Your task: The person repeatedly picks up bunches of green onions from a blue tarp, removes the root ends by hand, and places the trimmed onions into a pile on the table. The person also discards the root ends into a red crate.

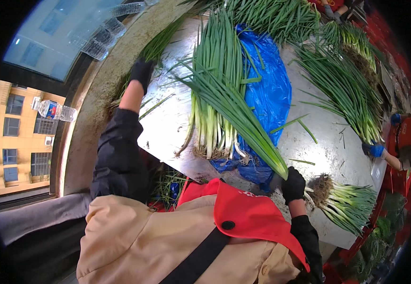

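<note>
My right hand (293, 183), in a black glove, grips a bundle of green onions (241, 110) near its pale stems. White root ends stick out past that hand, and the leaves slant up across a larger bunch of green onions (209, 131) on the metal table (166, 127). A blue plastic bag (269, 81) lies partly under the bunch. My left hand (142, 72), also black-gloved, is at green onion leaves (164, 39) along the table's left edge. Its fingers are hidden, so whether it grips them is unclear.
Rooted green onions (347, 200) lie at the near right. At the far right a co-worker's blue-gloved hand (374, 149) touches another bunch (347, 88). A heap of green onions (276, 17) covers the far end. Plastic bottles (56, 110) stand by the window on the left.
</note>
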Available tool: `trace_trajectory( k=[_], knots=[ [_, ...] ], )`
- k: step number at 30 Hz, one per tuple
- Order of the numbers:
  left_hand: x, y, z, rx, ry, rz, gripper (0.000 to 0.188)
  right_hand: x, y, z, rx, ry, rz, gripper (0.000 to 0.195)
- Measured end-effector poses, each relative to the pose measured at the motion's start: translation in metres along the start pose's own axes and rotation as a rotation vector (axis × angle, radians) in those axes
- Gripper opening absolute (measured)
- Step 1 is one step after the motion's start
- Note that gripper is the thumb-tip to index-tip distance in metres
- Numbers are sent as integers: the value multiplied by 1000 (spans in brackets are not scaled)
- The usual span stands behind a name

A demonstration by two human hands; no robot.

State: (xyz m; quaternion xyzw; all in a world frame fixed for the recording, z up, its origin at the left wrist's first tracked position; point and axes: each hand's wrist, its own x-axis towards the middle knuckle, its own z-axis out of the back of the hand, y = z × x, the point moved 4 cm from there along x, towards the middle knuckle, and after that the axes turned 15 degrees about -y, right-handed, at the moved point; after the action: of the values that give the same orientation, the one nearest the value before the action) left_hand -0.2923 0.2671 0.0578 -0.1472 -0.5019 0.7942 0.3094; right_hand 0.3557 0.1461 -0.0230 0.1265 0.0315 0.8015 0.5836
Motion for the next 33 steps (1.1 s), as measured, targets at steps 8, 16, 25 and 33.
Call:
trace_trajectory(
  k=[8,16,25,33],
  knots=[
    [-146,-17,-16,197,-146,-705,22,-9,-8,-9,-35,-88,50,15],
    [-320,-86,-139,118,526,-1203,26,-12,-2,7,-44,-144,54,17],
    [-306,-61,-139,546,691,-1240,20,-21,-9,-4,90,-86,-9,14],
    [-288,-41,-100,551,842,-1000,34,-22,-13,-8,81,-74,32,18]
  ],
)
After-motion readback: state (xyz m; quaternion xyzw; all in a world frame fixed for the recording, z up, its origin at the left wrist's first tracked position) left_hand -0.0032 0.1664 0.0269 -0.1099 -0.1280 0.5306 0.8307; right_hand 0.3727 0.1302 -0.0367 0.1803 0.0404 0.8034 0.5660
